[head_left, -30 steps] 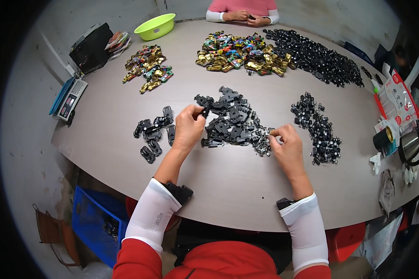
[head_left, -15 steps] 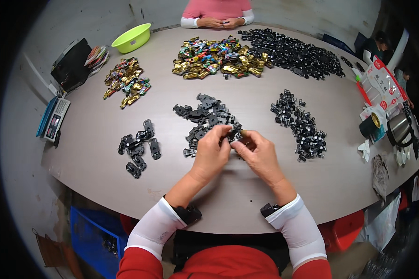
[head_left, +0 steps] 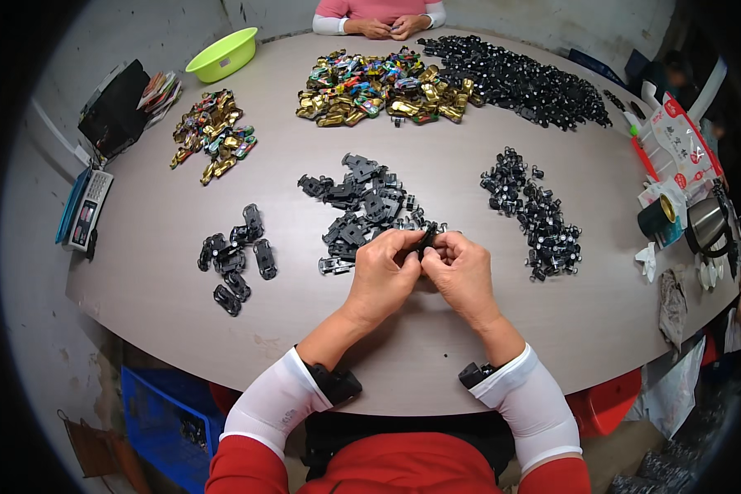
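- Hands first: left hand (head_left: 384, 272) and right hand (head_left: 461, 270) have come together at the near middle of the table (head_left: 436, 370), fingers pinched from both sides on one small black part (head_left: 426, 237). A second ago they were apart, each picking at a different pile; the picking is over and the fitting of pieces is now in hand, by my judgement.
- Small black part: dark plastic, mostly hidden between the fingertips; only its top edge shows. Its exact shape cannot be told.
- Just beyond the hands: middle pile of black pieces (head_left: 362, 202), flat chassis-like shapes, loosely heaped.
- Left, near: finished-looking black pieces (head_left: 235, 259) laid out apart from the heap.
- Right: pile of smaller black pieces (head_left: 539, 218), strung out in a band.
- Far: coloured and gold toy bodies (head_left: 375, 86), a smaller such heap (head_left: 210, 136) to the left, a large black heap (head_left: 519, 78), a green bowl (head_left: 222, 53).
- Farthest edge: another person's hands (head_left: 391, 27), clasped on the table.
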`<action>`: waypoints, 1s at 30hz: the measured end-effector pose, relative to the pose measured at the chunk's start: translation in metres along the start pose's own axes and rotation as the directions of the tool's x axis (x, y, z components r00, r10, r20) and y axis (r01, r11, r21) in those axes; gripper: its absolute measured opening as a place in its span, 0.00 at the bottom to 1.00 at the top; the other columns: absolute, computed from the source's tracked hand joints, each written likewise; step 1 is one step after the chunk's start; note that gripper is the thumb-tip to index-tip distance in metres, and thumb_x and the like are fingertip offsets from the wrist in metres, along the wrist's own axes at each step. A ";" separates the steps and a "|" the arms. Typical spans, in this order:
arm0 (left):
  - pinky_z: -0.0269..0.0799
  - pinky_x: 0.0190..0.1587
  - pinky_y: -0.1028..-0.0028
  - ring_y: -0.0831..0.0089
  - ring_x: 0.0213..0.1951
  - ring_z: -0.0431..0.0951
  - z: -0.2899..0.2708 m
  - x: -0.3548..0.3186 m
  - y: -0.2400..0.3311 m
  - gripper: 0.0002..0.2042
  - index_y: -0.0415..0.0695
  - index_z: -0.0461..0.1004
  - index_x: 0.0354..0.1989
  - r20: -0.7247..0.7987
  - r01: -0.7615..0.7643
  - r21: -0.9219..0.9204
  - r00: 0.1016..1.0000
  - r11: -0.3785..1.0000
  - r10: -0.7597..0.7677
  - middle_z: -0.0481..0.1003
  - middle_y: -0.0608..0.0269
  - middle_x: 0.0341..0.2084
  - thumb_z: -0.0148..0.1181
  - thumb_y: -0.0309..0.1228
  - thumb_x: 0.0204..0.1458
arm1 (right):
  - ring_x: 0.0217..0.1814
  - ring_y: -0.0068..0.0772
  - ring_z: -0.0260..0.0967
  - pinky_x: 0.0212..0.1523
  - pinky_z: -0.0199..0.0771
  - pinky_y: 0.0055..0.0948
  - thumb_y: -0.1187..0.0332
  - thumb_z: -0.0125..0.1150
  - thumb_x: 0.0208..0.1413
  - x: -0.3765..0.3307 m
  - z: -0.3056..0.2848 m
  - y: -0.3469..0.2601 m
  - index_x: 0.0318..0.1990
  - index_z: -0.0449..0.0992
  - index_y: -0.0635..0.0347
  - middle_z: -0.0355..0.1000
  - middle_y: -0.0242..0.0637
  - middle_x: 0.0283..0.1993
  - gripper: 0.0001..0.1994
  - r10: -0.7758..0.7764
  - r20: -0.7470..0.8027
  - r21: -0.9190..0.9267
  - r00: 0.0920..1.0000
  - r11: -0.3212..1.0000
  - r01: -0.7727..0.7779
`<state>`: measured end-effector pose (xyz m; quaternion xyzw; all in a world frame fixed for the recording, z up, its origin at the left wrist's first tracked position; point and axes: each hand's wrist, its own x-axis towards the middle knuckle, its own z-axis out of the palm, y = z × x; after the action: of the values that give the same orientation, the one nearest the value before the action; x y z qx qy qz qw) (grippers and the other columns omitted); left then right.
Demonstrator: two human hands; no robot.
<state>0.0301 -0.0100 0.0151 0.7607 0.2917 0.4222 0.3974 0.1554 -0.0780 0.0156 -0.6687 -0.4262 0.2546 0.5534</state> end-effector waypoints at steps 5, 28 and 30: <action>0.75 0.35 0.81 0.84 0.32 0.76 -0.015 0.007 -0.005 0.11 0.33 0.77 0.45 0.105 0.394 -0.239 0.919 0.887 -0.380 0.79 0.65 0.33 0.52 0.18 0.54 | 0.21 0.15 0.71 0.24 0.70 0.17 0.76 0.57 0.52 0.005 -0.011 0.000 0.31 0.76 0.70 0.76 0.34 0.22 0.05 0.116 0.010 0.181 0.993 0.977 -0.116; 0.76 0.44 0.75 0.77 0.40 0.78 -0.006 0.000 -0.001 0.11 0.38 0.73 0.49 0.269 0.528 -0.672 0.827 0.520 -0.493 0.77 0.63 0.38 0.51 0.29 0.64 | 0.32 0.38 0.73 0.36 0.74 0.32 0.75 0.62 0.52 0.011 -0.032 -0.012 0.40 0.79 0.64 0.74 0.43 0.35 0.08 -0.296 0.040 -0.242 0.954 0.924 0.297; 0.78 0.42 0.73 0.76 0.37 0.79 -0.010 0.002 0.000 0.09 0.40 0.74 0.47 0.278 0.544 -0.687 0.809 0.481 -0.518 0.78 0.63 0.35 0.51 0.29 0.63 | 0.32 0.38 0.74 0.37 0.74 0.33 0.75 0.62 0.52 0.021 -0.054 -0.001 0.38 0.80 0.64 0.75 0.43 0.35 0.07 -0.238 -0.017 -0.315 0.971 0.923 0.221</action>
<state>0.0222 -0.0050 0.0195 0.4104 0.3081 0.3467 0.7851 0.2096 -0.0886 0.0334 -0.6997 -0.5207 0.0994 0.4790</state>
